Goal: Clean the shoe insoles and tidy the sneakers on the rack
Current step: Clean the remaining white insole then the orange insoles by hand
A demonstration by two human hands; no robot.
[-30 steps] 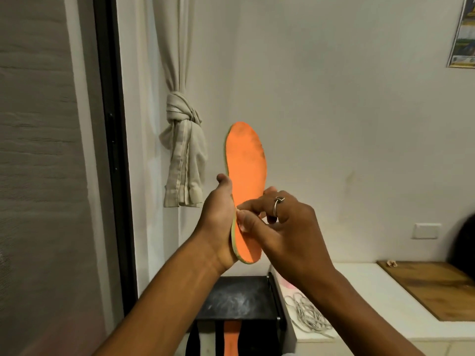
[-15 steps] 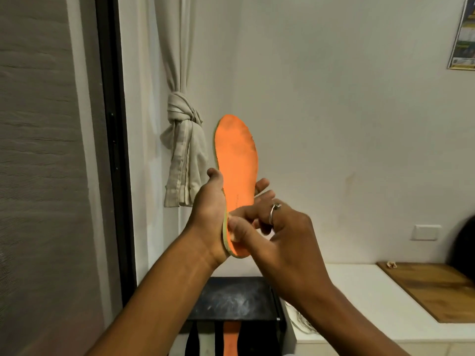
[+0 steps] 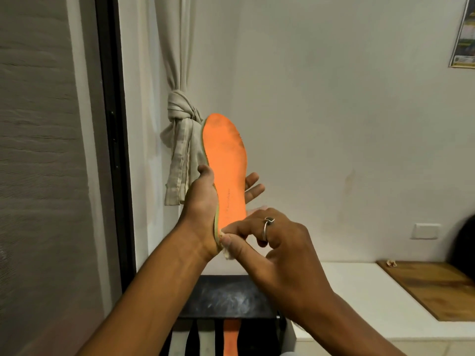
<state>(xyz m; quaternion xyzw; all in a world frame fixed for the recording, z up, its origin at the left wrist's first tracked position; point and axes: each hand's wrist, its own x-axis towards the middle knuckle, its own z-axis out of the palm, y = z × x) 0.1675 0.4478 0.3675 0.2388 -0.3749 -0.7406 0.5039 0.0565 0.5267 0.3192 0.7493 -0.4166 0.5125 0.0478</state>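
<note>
An orange insole (image 3: 226,160) with a greenish edge stands upright at chest height, its toe end grey with dirt. My left hand (image 3: 203,209) holds it from behind, thumb on the left edge and fingertips showing past the right edge. My right hand (image 3: 272,242), with a ring on one finger, pinches a small white wipe (image 3: 227,249) against the insole's heel end. Below, a black rack (image 3: 226,296) has a dusty top; something orange (image 3: 229,337) lies under it, only partly visible. No sneaker is plainly in view.
A knotted beige curtain (image 3: 180,150) hangs just behind the insole, beside a dark window frame (image 3: 113,150). A white ledge (image 3: 359,299) runs right of the rack with a wooden board (image 3: 431,286) on it. A wall socket (image 3: 424,231) sits above the ledge.
My right hand has slid down the insole from the middle to the heel end with the wipe. The insole's top has tilted a little to the left, and more of the orange face shows.
</note>
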